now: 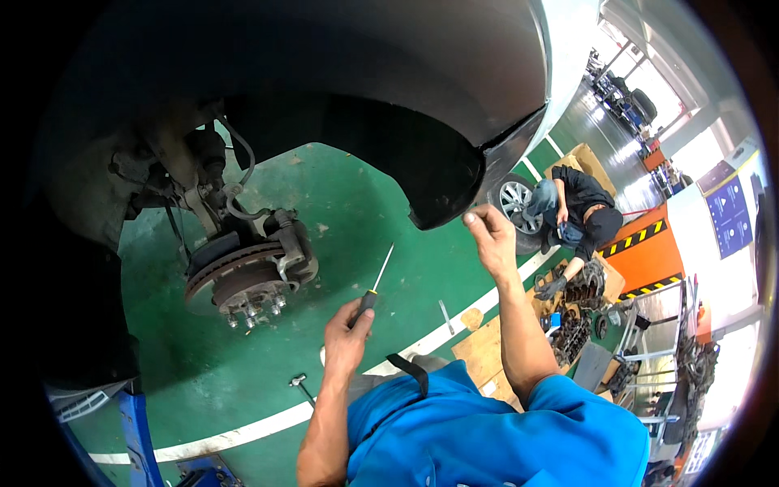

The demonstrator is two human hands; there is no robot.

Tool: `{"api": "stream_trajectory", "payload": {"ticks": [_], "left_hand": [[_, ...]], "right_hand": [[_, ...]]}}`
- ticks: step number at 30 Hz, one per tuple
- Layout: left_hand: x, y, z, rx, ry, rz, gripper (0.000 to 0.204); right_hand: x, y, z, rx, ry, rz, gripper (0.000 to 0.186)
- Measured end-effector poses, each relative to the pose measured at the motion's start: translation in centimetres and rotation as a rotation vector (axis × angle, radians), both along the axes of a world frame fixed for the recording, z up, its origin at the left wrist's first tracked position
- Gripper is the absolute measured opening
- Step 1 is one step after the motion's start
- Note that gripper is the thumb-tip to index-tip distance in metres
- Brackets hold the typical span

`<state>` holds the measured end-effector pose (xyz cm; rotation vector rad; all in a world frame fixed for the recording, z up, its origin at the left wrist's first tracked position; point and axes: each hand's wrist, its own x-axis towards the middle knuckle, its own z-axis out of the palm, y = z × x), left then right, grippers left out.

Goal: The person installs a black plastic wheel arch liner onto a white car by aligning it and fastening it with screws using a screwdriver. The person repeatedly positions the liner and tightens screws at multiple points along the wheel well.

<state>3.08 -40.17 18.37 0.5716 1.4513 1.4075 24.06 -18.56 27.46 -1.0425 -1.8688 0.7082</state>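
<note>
Head view: left hand (345,337) wraps the screwdriver (372,293), likely light, stiff, best held by its handle; right hand (492,237) half-curled beside liner (434,166), hold unclear.

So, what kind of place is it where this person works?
Probably a car repair workshop: a brake disc is exposed at the wheel arch, the left hand holds a screwdriver, and a loose wheel is near another person.

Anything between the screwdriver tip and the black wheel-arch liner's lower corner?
Bare: in the head view, only green floor shows behind the stretch from the tip of the screwdriver to the black wheel-arch liner. Depth can't be told.
</note>
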Motion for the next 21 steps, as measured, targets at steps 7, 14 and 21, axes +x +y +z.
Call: {"api": "stream_trajectory", "payload": {"ticks": [7,14,21], "left_hand": [[-1.1,0.3,-0.2,0.027,0.028,-0.003,0.036],[3.0,-1.1,-2.3,0.028,-0.141,0.139,0.037],[7.1,-1.4,-5.9,0.038,-0.282,0.256,0.036]], "right_hand": [[0.7,0.2,2.1,0.023,-0.120,0.043,0.022],[0.3,0.3,4.9,0.102,-0.111,0.205,0.020],[-0.2,2.3,3.9,0.024,-0.138,0.161,0.034]]}}
